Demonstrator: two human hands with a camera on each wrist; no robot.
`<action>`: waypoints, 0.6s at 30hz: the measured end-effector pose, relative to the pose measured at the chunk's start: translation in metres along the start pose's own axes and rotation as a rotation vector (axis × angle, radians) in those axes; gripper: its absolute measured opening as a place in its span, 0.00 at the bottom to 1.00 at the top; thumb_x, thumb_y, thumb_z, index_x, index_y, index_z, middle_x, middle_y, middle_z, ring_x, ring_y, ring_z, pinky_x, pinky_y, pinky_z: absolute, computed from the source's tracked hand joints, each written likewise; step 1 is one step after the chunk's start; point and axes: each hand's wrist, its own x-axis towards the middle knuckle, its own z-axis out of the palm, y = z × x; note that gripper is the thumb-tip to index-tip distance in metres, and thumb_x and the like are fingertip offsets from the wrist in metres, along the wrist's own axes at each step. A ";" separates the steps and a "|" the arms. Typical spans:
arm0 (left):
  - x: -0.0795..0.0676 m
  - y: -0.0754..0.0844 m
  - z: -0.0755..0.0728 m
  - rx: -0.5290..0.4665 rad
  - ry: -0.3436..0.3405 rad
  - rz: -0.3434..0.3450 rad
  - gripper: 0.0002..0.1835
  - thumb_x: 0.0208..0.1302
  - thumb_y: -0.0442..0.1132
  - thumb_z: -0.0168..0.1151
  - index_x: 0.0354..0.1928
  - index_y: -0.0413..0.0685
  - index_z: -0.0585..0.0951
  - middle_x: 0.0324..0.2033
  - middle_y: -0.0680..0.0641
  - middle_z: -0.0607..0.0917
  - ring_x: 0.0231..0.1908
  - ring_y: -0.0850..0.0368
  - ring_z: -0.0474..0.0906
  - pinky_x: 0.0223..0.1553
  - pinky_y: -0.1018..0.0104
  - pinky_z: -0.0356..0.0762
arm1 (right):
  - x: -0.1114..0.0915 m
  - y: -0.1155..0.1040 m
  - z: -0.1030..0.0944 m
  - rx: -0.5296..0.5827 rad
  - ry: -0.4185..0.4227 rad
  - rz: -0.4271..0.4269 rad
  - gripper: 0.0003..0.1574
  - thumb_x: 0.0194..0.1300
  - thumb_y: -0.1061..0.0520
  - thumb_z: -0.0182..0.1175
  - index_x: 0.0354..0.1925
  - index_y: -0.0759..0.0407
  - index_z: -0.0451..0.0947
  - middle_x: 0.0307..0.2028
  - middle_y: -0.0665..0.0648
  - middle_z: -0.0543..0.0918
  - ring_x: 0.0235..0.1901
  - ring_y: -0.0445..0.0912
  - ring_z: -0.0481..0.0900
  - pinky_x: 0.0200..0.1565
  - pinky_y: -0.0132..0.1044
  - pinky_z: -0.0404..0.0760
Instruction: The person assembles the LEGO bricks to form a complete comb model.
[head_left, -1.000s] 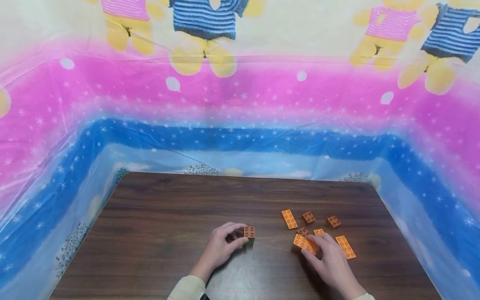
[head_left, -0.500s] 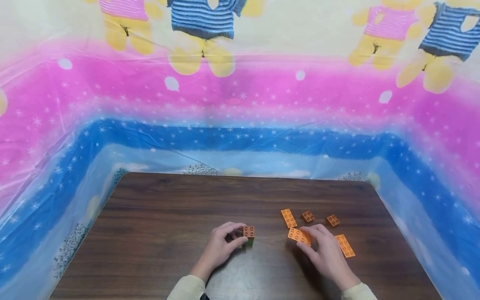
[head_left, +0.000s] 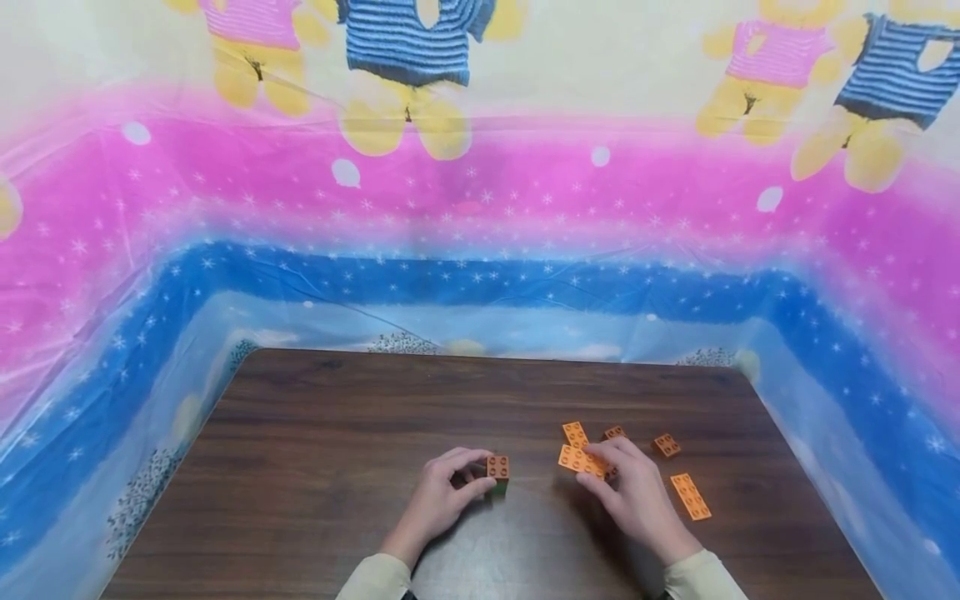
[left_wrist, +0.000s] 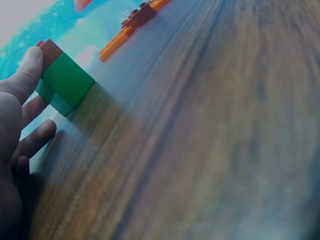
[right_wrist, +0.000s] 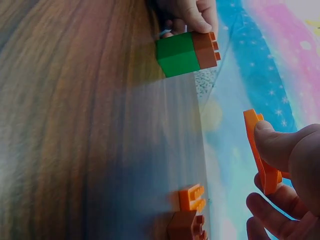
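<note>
My left hand pinches a small stack between thumb and fingers: a brown building brick on top of a green block. The stack stands upright on the table. To its right, my right hand holds an orange toy-brick plate with two rows of studs. Seen from the right wrist, this orange plate is tilted and raised above the tabletop, apart from the stack. My thumb lies over its studded side and fingers are behind it.
On the wooden table, a second orange plate lies behind the held one. A brown brick is partly hidden by my right hand. Farther right are another brown brick and an orange plate. A patterned curtain surrounds the table.
My right hand has lifted the orange plate from among the loose bricks and carried it left and slightly away, toward the stack. The left hand and its stack have stayed in place.
</note>
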 end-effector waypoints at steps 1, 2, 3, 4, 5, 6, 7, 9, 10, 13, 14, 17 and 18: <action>0.000 0.000 0.000 -0.001 -0.001 -0.001 0.17 0.63 0.43 0.77 0.54 0.59 0.88 0.45 0.60 0.88 0.36 0.65 0.81 0.40 0.68 0.82 | 0.002 -0.001 0.000 0.007 -0.001 -0.001 0.23 0.63 0.54 0.78 0.55 0.55 0.87 0.45 0.48 0.83 0.37 0.38 0.78 0.36 0.35 0.78; 0.000 0.000 0.000 -0.003 0.000 -0.001 0.17 0.63 0.43 0.77 0.54 0.59 0.88 0.45 0.59 0.88 0.36 0.65 0.81 0.40 0.68 0.82 | 0.003 -0.002 0.000 0.016 0.000 -0.004 0.23 0.63 0.54 0.78 0.55 0.55 0.87 0.45 0.48 0.83 0.38 0.38 0.78 0.37 0.35 0.78; 0.000 -0.001 0.000 -0.006 0.000 -0.002 0.17 0.63 0.43 0.77 0.54 0.58 0.88 0.45 0.59 0.88 0.36 0.65 0.81 0.40 0.68 0.82 | 0.005 -0.003 0.000 0.027 0.000 -0.010 0.23 0.63 0.54 0.77 0.55 0.55 0.87 0.45 0.48 0.83 0.38 0.38 0.78 0.37 0.34 0.79; -0.001 -0.001 0.000 -0.010 -0.001 -0.004 0.17 0.63 0.43 0.77 0.54 0.58 0.88 0.45 0.59 0.88 0.36 0.65 0.82 0.40 0.68 0.82 | 0.007 -0.005 0.001 0.035 0.002 -0.015 0.23 0.63 0.55 0.77 0.55 0.55 0.87 0.45 0.48 0.83 0.38 0.38 0.78 0.37 0.35 0.79; -0.001 -0.001 0.000 -0.012 -0.002 -0.006 0.17 0.63 0.43 0.77 0.54 0.58 0.88 0.45 0.59 0.88 0.36 0.65 0.82 0.40 0.68 0.82 | 0.008 -0.006 0.001 0.043 0.002 -0.020 0.23 0.63 0.55 0.77 0.55 0.55 0.87 0.45 0.48 0.83 0.39 0.38 0.79 0.38 0.35 0.80; -0.001 -0.001 0.000 -0.014 -0.004 -0.010 0.17 0.63 0.43 0.77 0.54 0.58 0.88 0.45 0.59 0.88 0.36 0.65 0.82 0.40 0.68 0.82 | 0.010 -0.007 0.001 0.049 0.002 -0.025 0.23 0.63 0.55 0.77 0.55 0.55 0.87 0.45 0.48 0.83 0.39 0.38 0.79 0.38 0.36 0.81; -0.001 -0.001 0.000 -0.017 -0.007 -0.014 0.17 0.63 0.43 0.77 0.54 0.58 0.88 0.45 0.59 0.88 0.36 0.65 0.82 0.40 0.68 0.82 | 0.012 -0.009 0.002 0.047 0.001 -0.028 0.23 0.63 0.55 0.77 0.55 0.55 0.87 0.46 0.48 0.83 0.40 0.38 0.79 0.38 0.36 0.81; -0.001 -0.001 0.000 -0.017 -0.007 -0.014 0.17 0.63 0.43 0.77 0.54 0.58 0.88 0.45 0.59 0.88 0.36 0.65 0.82 0.40 0.68 0.82 | 0.015 -0.012 0.004 0.045 -0.001 -0.034 0.23 0.63 0.55 0.77 0.56 0.54 0.87 0.46 0.49 0.83 0.40 0.39 0.80 0.39 0.37 0.82; -0.001 0.000 0.000 -0.015 -0.008 -0.015 0.17 0.63 0.43 0.77 0.54 0.59 0.88 0.45 0.59 0.88 0.36 0.65 0.82 0.40 0.68 0.82 | 0.016 -0.013 0.005 0.048 -0.003 -0.038 0.23 0.63 0.54 0.77 0.56 0.55 0.87 0.47 0.49 0.84 0.41 0.39 0.80 0.39 0.37 0.83; -0.001 0.000 0.000 -0.004 -0.006 -0.013 0.17 0.64 0.45 0.77 0.54 0.59 0.88 0.45 0.59 0.88 0.36 0.65 0.82 0.39 0.68 0.82 | 0.020 -0.018 0.007 0.062 -0.010 -0.040 0.23 0.64 0.54 0.77 0.56 0.54 0.87 0.47 0.49 0.84 0.41 0.40 0.80 0.37 0.38 0.83; -0.001 0.000 0.000 0.001 -0.006 -0.012 0.17 0.64 0.45 0.77 0.54 0.59 0.88 0.45 0.59 0.88 0.36 0.65 0.81 0.39 0.68 0.82 | 0.021 -0.019 0.008 0.071 -0.014 -0.043 0.22 0.64 0.54 0.76 0.56 0.54 0.87 0.47 0.49 0.84 0.41 0.41 0.80 0.36 0.38 0.84; 0.000 0.001 0.000 0.004 -0.005 -0.015 0.17 0.64 0.45 0.77 0.54 0.60 0.88 0.44 0.59 0.88 0.36 0.65 0.81 0.39 0.68 0.82 | 0.025 -0.024 0.010 0.078 -0.029 -0.049 0.22 0.65 0.53 0.76 0.57 0.54 0.87 0.47 0.48 0.84 0.44 0.42 0.82 0.41 0.42 0.85; 0.001 0.001 0.000 0.005 -0.004 -0.015 0.17 0.64 0.45 0.77 0.54 0.60 0.88 0.44 0.59 0.88 0.36 0.66 0.81 0.39 0.68 0.82 | 0.026 -0.025 0.011 0.077 -0.032 -0.052 0.22 0.66 0.53 0.75 0.57 0.54 0.87 0.48 0.48 0.84 0.45 0.42 0.83 0.43 0.44 0.85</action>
